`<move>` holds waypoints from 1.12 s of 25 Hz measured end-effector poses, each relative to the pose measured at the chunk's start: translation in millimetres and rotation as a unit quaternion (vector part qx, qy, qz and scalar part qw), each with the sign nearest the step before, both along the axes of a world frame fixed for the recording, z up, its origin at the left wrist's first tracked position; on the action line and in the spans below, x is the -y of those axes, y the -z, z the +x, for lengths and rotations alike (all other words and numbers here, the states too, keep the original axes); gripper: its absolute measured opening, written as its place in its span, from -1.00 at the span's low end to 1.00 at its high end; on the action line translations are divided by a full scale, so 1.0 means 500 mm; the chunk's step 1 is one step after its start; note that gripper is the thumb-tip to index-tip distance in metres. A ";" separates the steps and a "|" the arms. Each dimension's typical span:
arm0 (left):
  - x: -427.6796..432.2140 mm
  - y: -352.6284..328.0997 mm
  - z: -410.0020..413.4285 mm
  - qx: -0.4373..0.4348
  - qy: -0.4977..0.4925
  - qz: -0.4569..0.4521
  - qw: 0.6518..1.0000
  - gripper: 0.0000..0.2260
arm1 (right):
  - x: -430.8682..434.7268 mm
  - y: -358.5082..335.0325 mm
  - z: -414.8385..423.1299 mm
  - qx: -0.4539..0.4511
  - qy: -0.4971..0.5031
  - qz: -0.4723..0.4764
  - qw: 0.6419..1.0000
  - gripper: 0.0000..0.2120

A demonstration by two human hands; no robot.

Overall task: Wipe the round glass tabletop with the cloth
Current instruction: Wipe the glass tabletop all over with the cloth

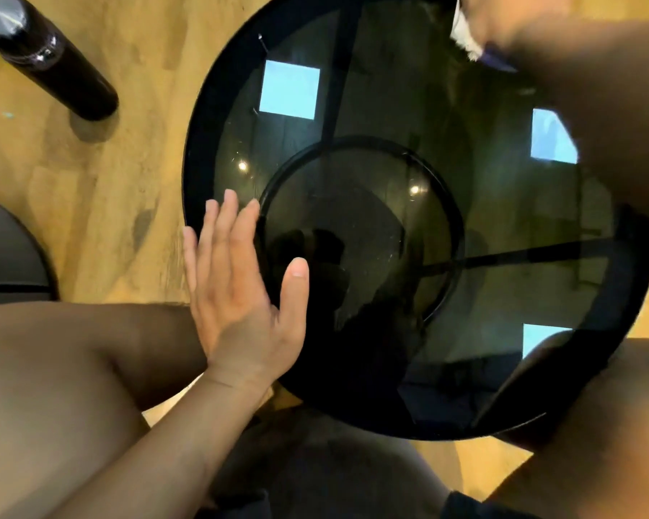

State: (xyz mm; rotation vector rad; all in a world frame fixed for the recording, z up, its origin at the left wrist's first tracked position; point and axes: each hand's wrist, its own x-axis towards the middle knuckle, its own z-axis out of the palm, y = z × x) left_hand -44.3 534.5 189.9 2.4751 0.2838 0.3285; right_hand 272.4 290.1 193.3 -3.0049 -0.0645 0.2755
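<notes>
The round dark glass tabletop (390,118) fills the middle of the head view, with a black rim and a ring-shaped base showing through it. My left hand (240,290) lies at its left edge, fingers straight and apart, holding nothing. My right hand (510,20) is blurred at the far right side of the glass, near the top of the frame, closed on a white and purple cloth (469,43) that touches the glass. My right forearm crosses the right part of the tabletop.
My bare knees (72,368) sit close on both sides of the table's near edge. A dark furniture leg (72,76) stands on the wooden floor (135,162) at the upper left. A grey rounded seat edge (8,256) shows at the left.
</notes>
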 end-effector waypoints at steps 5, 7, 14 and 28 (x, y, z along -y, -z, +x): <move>0.002 -0.013 -0.001 -0.002 0.004 -0.009 1.000 -0.44 | -0.036 -0.055 -0.060 0.162 0.003 0.009 0.987 -0.62; -0.001 -0.009 0.003 -0.006 0.004 0.004 1.000 -0.45 | -0.046 -0.056 -0.143 0.140 -0.035 -0.009 0.989 -0.60; 0.004 -0.017 -0.004 -0.020 0.007 0.025 0.999 -0.44 | -0.050 -0.046 -0.658 0.073 -0.110 0.096 0.987 -0.71; 0.004 -0.008 -0.002 -0.015 -0.001 0.019 1.000 -0.46 | -0.057 -0.039 -0.419 0.119 -0.173 0.083 0.974 -0.72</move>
